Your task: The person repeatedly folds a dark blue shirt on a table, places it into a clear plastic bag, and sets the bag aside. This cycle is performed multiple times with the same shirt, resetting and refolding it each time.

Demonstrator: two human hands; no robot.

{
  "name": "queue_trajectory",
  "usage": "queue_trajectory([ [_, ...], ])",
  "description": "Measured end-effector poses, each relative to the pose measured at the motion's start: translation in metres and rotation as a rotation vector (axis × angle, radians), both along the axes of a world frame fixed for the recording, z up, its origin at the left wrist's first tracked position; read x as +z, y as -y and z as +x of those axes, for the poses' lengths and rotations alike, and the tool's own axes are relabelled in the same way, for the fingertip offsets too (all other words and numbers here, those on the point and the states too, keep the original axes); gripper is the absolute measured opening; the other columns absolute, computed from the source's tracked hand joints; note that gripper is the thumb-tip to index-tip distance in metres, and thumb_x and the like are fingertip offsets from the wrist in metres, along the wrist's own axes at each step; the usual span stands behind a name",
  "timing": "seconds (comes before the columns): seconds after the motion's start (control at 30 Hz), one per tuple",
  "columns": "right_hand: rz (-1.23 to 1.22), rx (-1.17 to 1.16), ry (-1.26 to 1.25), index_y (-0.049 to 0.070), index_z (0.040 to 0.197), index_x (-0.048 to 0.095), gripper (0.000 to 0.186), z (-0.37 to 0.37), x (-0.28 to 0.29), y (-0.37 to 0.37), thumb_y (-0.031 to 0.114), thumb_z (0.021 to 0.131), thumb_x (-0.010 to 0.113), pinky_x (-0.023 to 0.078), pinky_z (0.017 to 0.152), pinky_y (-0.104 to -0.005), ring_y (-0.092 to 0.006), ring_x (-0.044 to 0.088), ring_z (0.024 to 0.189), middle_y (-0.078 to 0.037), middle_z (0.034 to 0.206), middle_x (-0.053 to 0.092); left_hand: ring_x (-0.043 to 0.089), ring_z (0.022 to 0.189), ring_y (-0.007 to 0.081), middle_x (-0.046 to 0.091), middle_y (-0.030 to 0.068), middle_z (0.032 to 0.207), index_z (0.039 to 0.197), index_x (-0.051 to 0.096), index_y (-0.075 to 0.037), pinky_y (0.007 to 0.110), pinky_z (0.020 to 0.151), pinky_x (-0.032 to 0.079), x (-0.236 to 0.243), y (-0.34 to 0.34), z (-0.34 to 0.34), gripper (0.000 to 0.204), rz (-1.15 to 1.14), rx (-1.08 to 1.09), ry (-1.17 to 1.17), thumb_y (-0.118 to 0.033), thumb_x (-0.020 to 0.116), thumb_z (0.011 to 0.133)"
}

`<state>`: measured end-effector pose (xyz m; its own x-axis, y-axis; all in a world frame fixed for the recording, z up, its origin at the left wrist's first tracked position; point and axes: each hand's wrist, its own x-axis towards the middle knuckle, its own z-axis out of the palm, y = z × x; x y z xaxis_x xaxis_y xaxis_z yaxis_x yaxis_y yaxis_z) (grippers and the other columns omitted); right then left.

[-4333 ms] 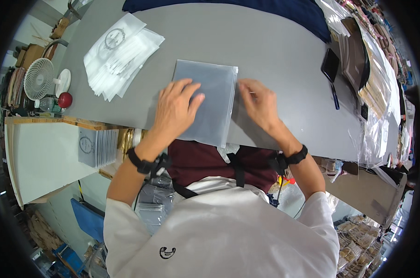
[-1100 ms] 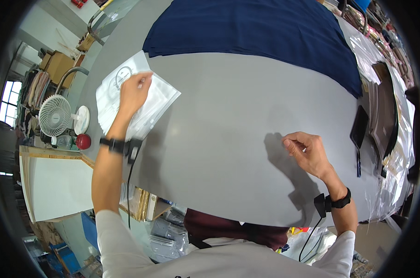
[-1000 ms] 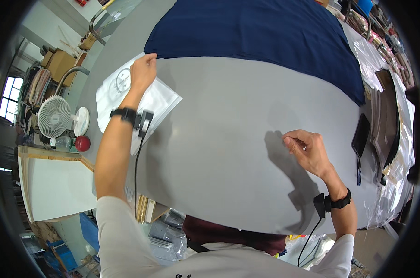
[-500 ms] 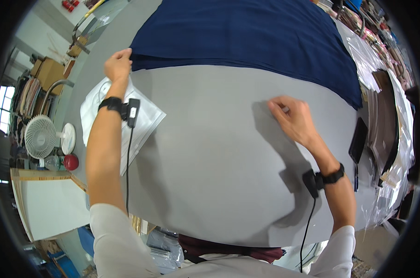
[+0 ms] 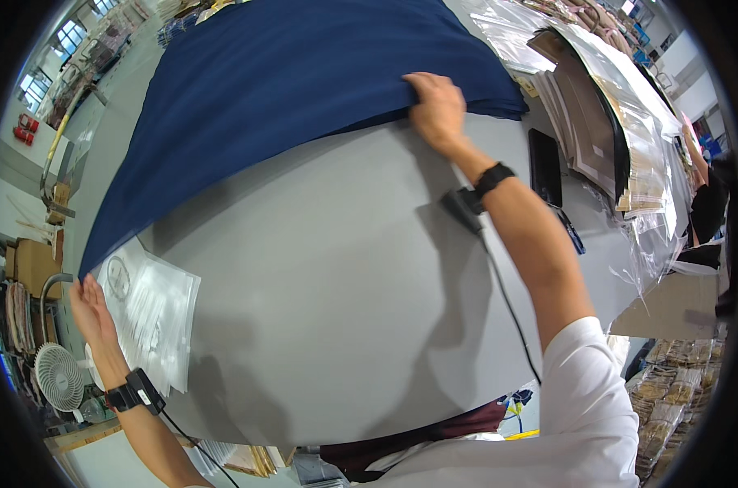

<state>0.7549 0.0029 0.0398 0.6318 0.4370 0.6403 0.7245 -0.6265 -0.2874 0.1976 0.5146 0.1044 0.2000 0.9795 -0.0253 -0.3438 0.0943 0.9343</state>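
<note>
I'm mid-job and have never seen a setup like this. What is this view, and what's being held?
No machine here: these are a person's bare hands, seen from a wide fisheye camera on their head, looking down, so straight edges bend. Each wrist wears a black band. The left hand holds a corner of the navy cloth; the right hand is at its near edge, grip unclear. On the grey table also lie pale plastic bags and, at right, a phone.
</note>
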Motion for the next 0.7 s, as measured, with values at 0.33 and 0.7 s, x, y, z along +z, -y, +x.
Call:
queue_trajectory([
  [0.33, 0.151, -0.035, -0.144, 0.008, 0.120, 0.075, 0.028, 0.017, 0.072, 0.196, 0.003, 0.094, 0.067, 0.055, 0.088, -0.0312, -0.0226, 0.075, 0.097, -0.015, 0.108, 0.078, 0.072, 0.093, 0.0263, 0.075, 0.0136, 0.101, 0.111, 0.072, 0.000, 0.035, 0.081, 0.057, -0.063, 0.011, -0.003, 0.028, 0.672, 0.313, -1.505, -0.020, 0.069, 0.091],
  [0.7, 0.411, 0.049, 0.026, 0.007, 0.127, 0.068, 0.026, -0.099, 0.177, 0.244, 0.000, 0.103, 0.062, 0.050, 0.079, -0.0232, -0.0075, 0.061, 0.089, -0.004, 0.108, 0.074, 0.061, 0.123, 0.0325, 0.066, 0.0115, 0.129, 0.130, 0.070, -0.011, 0.041, 0.106, 0.048, -0.007, 0.396, 0.272, 0.056, 1.295, -0.509, -0.803, -0.014, 0.084, 0.076],
])
